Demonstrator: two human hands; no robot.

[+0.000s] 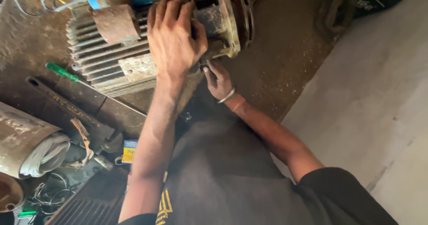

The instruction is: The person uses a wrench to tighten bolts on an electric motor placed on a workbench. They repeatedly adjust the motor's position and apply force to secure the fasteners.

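1. My left hand (176, 38) grips the top of the rusty finned motor (133, 51), which lies on its side on the dirty floor (276, 60).
2. My right hand (217, 79) is pinched closed under the end flange (225, 20); what it holds I cannot tell.
3. I judge the flange not yet removed. A green-handled screwdriver (62, 72) lies unused beside the motor.
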